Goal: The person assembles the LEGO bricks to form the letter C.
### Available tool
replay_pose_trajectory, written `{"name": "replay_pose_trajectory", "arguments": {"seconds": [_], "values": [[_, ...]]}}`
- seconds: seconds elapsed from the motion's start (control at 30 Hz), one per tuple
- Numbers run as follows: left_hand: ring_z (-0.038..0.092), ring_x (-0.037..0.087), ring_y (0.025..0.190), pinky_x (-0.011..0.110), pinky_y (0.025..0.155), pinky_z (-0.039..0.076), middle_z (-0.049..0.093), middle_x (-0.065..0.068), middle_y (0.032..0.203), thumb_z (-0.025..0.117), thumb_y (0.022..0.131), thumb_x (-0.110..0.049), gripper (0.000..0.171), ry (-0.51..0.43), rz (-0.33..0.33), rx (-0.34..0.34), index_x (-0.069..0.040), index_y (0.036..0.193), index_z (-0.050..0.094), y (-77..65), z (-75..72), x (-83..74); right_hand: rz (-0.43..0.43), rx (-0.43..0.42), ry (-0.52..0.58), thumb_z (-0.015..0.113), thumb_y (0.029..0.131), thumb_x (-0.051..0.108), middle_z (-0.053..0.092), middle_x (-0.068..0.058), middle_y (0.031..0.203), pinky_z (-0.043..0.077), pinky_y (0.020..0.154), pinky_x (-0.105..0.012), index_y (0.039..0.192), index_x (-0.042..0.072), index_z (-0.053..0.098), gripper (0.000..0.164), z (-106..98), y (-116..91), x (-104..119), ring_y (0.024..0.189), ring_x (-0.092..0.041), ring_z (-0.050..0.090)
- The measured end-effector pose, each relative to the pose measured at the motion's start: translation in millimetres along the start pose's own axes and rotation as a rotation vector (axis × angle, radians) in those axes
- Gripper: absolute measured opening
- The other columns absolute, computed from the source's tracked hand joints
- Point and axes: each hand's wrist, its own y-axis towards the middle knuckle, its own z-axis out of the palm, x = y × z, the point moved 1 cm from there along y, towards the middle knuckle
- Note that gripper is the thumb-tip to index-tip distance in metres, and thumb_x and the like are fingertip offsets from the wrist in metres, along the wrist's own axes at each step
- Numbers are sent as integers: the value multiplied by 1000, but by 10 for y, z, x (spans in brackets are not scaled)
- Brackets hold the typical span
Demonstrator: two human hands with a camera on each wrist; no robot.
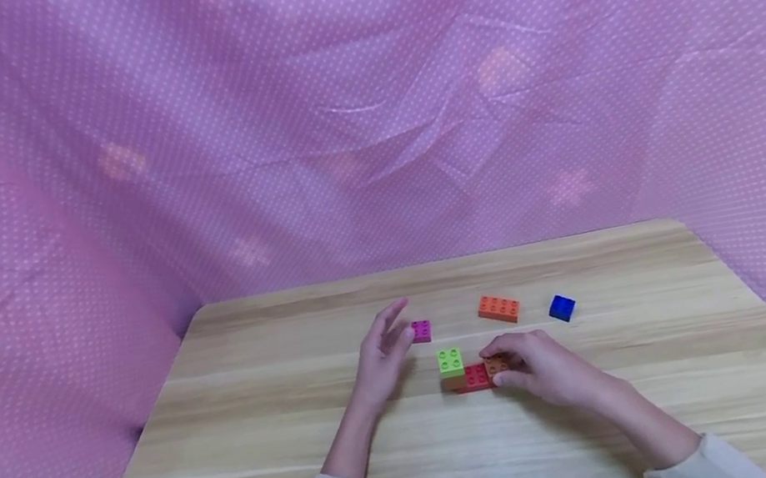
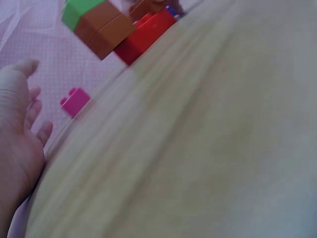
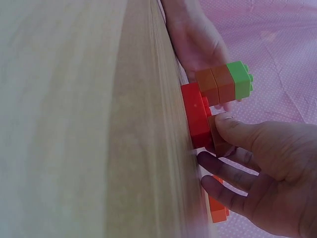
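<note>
My right hand [image 1: 545, 368] pinches a brown toy brick [image 1: 495, 365] between thumb and fingers at the right end of a red brick [image 1: 477, 376]. On the red brick's left end stands a stack of two brown bricks [image 3: 215, 84] topped by a light green brick [image 1: 450, 361]. The right wrist view shows the pinched brown brick [image 3: 218, 139] against the red brick's studded side; whether it is fully seated I cannot tell. Beside a magenta brick [image 1: 422, 331] is my left hand [image 1: 379, 362], fingers spread and relaxed, holding nothing. It partly hides that brick in the head view.
An orange brick [image 1: 499, 308] lies on the wooden table [image 1: 233, 433] behind the stack, and a dark blue brick [image 1: 562, 308] lies farther right. Pink dotted cloth [image 1: 361, 107] hangs round the table's back and sides.
</note>
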Motion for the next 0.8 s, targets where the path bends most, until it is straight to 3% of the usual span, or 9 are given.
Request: {"name": "replay_pose_trajectory", "arguments": {"seconds": [0.2, 0.53, 0.8], "values": [[52, 34, 144, 46, 118, 44, 54, 9, 157, 69, 102, -13, 55, 87, -65, 29, -14, 155, 52, 83, -124, 86, 3, -2, -9, 78, 97, 13, 74, -3, 125, 61, 94, -37, 129, 8, 72, 33, 22, 10, -3, 112, -20, 72], [67, 25, 124, 41, 112, 51, 74, 7, 129, 78, 92, 0, 40, 272, -23, 123, -9, 131, 72, 162, -115, 104, -3, -6, -17, 78, 96, 13, 75, -2, 124, 62, 93, -35, 129, 8, 72, 33, 5, 13, -10, 108, -18, 73], [70, 24, 117, 39, 105, 55, 76, 5, 122, 80, 91, -1, 36, 242, -40, 100, -11, 125, 75, 138, -93, 103, -6, -1, -11, 78, 96, 12, 75, -3, 124, 62, 93, -36, 129, 7, 72, 34, 11, -2, -10, 108, -20, 73]]}}
